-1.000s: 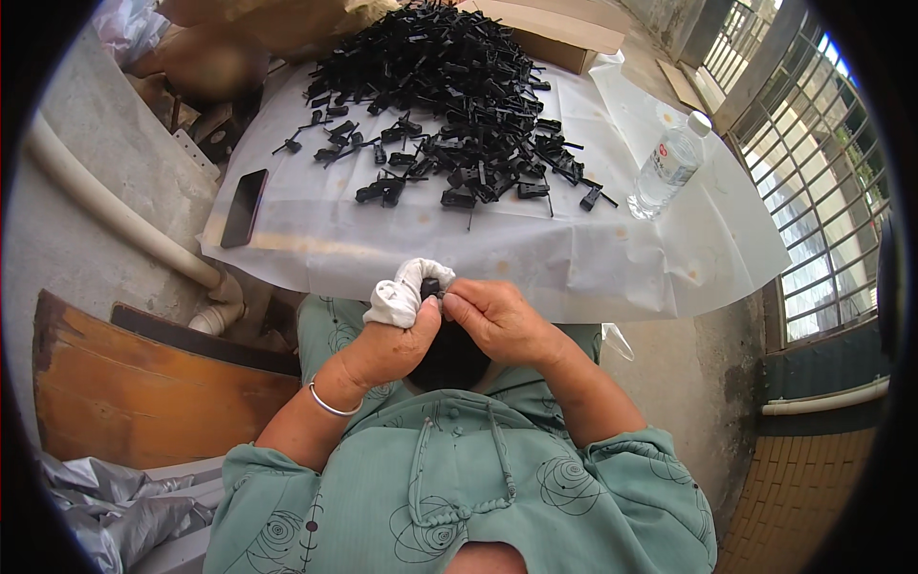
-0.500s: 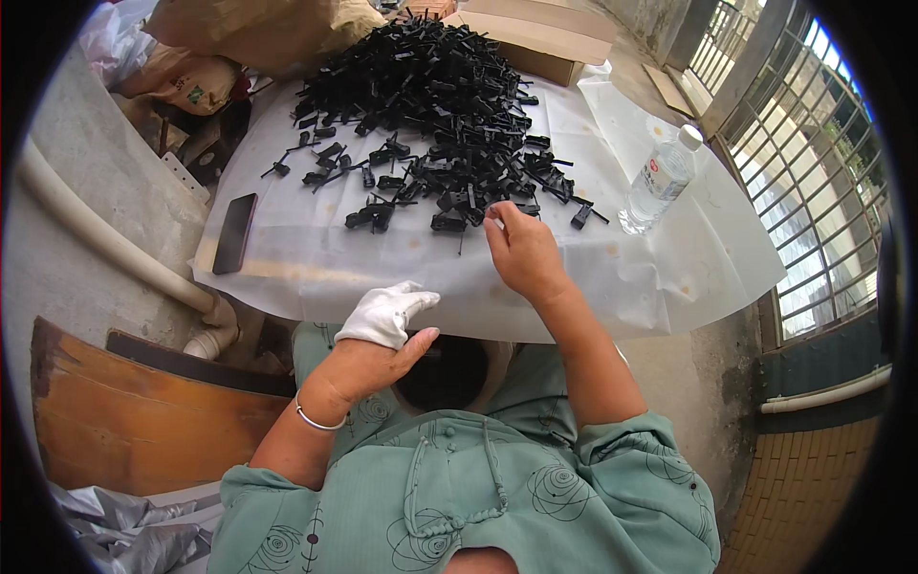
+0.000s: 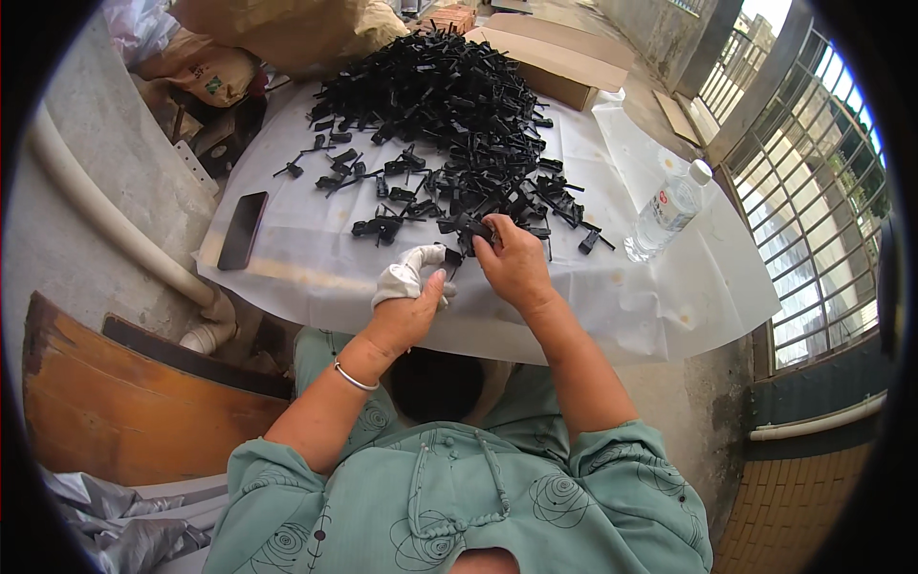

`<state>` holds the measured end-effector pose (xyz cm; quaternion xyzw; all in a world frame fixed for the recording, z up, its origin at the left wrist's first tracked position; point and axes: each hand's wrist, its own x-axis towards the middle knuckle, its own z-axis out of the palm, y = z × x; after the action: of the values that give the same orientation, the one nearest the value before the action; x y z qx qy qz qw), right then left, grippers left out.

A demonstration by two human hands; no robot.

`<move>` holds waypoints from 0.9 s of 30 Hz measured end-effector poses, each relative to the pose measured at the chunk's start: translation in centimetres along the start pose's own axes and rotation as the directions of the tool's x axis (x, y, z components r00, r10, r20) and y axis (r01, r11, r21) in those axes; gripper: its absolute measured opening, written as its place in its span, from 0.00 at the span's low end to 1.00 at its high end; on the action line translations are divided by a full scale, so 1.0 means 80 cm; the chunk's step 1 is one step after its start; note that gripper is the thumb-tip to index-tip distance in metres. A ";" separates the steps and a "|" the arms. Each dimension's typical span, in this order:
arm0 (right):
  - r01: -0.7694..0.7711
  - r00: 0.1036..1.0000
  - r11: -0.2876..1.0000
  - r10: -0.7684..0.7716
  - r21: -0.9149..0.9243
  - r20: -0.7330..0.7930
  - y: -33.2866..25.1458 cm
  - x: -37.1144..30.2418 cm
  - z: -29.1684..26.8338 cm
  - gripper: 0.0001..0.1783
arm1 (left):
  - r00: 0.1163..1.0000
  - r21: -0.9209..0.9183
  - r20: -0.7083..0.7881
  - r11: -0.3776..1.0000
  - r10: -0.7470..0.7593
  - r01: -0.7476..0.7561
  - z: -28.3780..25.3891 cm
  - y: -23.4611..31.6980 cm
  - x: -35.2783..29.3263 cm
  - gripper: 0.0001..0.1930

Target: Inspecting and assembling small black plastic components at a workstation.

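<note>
A big heap of small black plastic parts [image 3: 449, 115] covers the far half of a round table under a white sheet [image 3: 316, 258]. My right hand [image 3: 516, 263] grips one black plastic part [image 3: 475, 230] at the near edge of the heap. My left hand [image 3: 406, 301] is right beside it, its fingers wrapped in a white cloth [image 3: 404, 273], and its fingertips touch the same part [image 3: 451, 256]. Both hands hover over the table's near edge, above my lap.
A dark phone [image 3: 241, 230] lies at the table's left. A clear plastic water bottle [image 3: 665, 210] stands at the right. A cardboard box [image 3: 555, 62] sits behind the heap. A white pipe [image 3: 105, 220] and a wooden board [image 3: 124, 392] are at my left, a metal railing [image 3: 813, 191] at the right.
My right hand drew back from the heap with a black part. My left hand rose from my lap to the table edge and met it.
</note>
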<state>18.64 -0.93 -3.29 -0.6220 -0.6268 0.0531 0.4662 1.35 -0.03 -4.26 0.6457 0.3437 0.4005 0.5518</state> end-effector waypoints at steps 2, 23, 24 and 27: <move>0.011 1.000 1.000 -0.010 0.026 -0.028 0.000 -0.003 -0.002 0.13 | 0.999 -0.116 -0.010 0.992 -0.041 0.039 0.006 0.002 0.010 0.15; -0.051 0.961 0.969 -0.018 0.243 0.274 -0.052 -0.044 -0.037 0.07 | 0.974 -0.324 0.224 0.944 0.018 0.057 0.001 0.041 -0.002 0.16; 0.078 0.972 0.965 -0.129 0.250 0.195 -0.050 -0.053 -0.033 0.07 | 0.987 -0.300 0.154 0.951 -0.033 0.079 0.003 0.035 -0.012 0.15; 0.047 0.977 0.962 -0.100 0.268 0.187 -0.076 -0.068 -0.042 0.07 | 0.990 -0.316 0.058 0.938 -0.129 0.141 -0.001 0.017 -0.031 0.13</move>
<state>15.21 -8.54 -0.30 -0.5226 -0.6805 0.1800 0.4810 0.14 -2.40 -3.21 0.5300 0.3077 0.4001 0.6814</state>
